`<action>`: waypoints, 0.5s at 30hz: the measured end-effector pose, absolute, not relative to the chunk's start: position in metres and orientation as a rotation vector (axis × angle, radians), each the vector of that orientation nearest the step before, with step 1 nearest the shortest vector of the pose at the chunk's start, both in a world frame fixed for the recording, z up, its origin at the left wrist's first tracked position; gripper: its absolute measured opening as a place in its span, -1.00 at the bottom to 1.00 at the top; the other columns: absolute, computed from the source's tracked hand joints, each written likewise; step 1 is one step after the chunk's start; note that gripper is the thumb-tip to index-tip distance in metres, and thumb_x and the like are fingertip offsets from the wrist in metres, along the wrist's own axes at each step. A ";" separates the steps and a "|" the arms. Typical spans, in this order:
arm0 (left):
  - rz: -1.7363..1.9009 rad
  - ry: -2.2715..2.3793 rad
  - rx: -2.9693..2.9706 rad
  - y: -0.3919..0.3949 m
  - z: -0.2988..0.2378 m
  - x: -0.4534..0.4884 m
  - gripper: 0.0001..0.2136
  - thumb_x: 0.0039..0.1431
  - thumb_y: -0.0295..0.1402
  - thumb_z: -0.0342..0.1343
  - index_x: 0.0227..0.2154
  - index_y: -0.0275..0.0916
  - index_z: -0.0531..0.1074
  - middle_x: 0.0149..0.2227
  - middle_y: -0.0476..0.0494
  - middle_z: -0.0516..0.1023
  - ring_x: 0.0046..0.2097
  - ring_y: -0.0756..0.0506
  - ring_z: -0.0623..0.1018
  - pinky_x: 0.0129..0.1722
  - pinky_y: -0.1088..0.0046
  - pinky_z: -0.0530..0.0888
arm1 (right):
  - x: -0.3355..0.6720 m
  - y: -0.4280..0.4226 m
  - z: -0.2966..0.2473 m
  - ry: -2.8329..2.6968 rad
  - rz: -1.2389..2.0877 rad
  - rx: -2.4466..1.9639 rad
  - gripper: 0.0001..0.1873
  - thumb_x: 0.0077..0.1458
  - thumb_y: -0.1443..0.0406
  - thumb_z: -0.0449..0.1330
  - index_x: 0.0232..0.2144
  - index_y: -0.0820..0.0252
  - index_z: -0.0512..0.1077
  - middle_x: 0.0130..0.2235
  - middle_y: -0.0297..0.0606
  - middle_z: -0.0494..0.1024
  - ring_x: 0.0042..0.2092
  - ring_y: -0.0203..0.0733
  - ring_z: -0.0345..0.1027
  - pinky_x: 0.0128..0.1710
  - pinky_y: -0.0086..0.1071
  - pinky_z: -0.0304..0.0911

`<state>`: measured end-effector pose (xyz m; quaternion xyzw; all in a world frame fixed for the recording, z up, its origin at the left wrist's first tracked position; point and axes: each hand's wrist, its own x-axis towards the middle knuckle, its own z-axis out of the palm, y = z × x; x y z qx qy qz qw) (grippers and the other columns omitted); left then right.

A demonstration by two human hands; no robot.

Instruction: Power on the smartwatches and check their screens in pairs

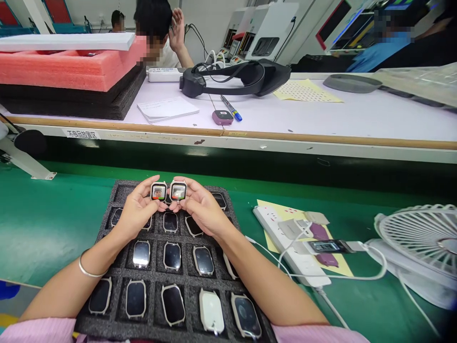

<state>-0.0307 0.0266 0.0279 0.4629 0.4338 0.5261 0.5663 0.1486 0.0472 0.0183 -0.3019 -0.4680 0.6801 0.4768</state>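
Observation:
My left hand [137, 209] grips a square smartwatch body [159, 192] by its edges, fingers above and thumb below. A second smartwatch body [178, 191] is pinched the same way in my right hand [203, 207]. The two are held side by side, close together, with their glossy screens facing me and showing reflections or lit colours. Beneath both hands lies a dark foam tray [155, 276] with rows of strapless watch bodies in its pockets. Most show dark screens, such as the watch [173, 305]; a whitish watch body [211, 312] sits in the front row. My forearms hide some pockets.
Right of the tray, a white power strip [285, 238] with cables and a small USB meter [330, 246] lies near a white fan [424, 243]. A raised shelf [250, 126] behind carries a black headset [235, 78], a marker [231, 108] and stacked pink foam [71, 71]. People sit beyond.

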 end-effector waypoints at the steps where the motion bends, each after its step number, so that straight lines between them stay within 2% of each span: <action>1: 1.236 1.022 1.096 0.026 0.028 -0.031 -0.42 -0.01 -0.49 0.26 0.14 -0.23 0.38 -0.02 -0.19 0.57 -0.36 0.04 0.61 -0.25 0.43 0.60 | 0.149 0.047 0.018 -1.143 1.661 -0.737 -0.47 -0.08 0.42 0.26 0.00 0.07 0.37 -0.27 -0.35 0.54 -0.37 -0.25 0.48 -0.27 -0.24 0.46; 10: 1.237 1.033 1.153 0.027 0.028 -0.030 -0.47 0.00 -0.47 0.29 0.08 -0.23 0.35 -0.08 -0.13 0.56 -0.38 0.05 0.60 -0.28 0.45 0.60 | 0.148 0.047 0.018 -1.127 1.685 -0.721 -0.48 -0.08 0.41 0.28 -0.01 0.08 0.38 -0.27 -0.36 0.55 -0.38 -0.27 0.50 -0.28 -0.28 0.46; 15: 1.235 1.039 1.159 0.027 0.028 -0.030 -0.48 0.00 -0.45 0.31 0.06 -0.22 0.37 -0.08 -0.14 0.56 -0.40 0.05 0.58 -0.29 0.44 0.60 | 0.148 0.047 0.019 -1.127 1.697 -0.712 -0.49 -0.04 0.40 0.28 0.01 0.07 0.39 -0.20 -0.32 0.57 -0.35 -0.25 0.52 -0.27 -0.27 0.46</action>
